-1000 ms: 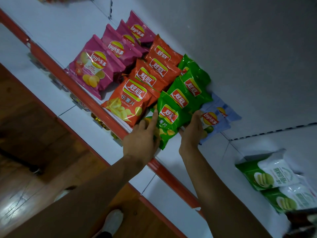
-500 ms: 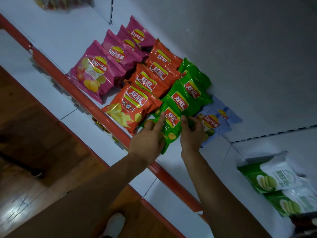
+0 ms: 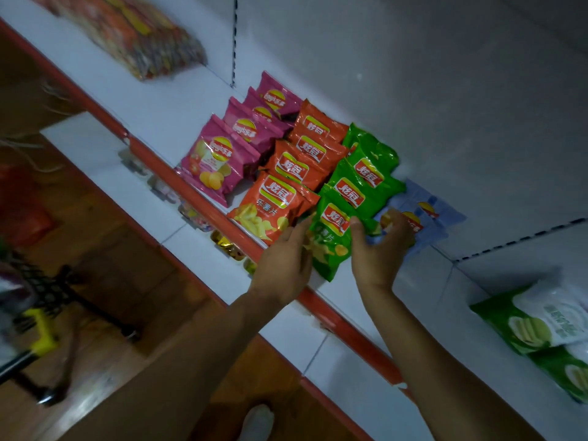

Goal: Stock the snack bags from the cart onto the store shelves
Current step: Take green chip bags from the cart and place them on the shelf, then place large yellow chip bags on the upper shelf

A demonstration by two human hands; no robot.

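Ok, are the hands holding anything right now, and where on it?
Both hands flank the front green chip bag on the shelf: left hand at its left edge, right hand at its right edge. A closed grip cannot be told.

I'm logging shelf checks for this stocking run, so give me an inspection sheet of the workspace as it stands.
Surface: white shelf with a red front edge, bare toward its left.
Job's things: rows of pink bags, orange bags, green bags and pale blue bags, front to back; the front green bag sits between both hands.
Clutter: blurred multicoloured pack farther left on the shelf; green-and-white bags on the shelf section to the right.
Grippers: left hand flat against the front green bag's left side; right hand on its right side, fingers curled.
Cables: nothing seen.
Surroundings: wooden floor, cart at lower left, lower shelf with small goods.
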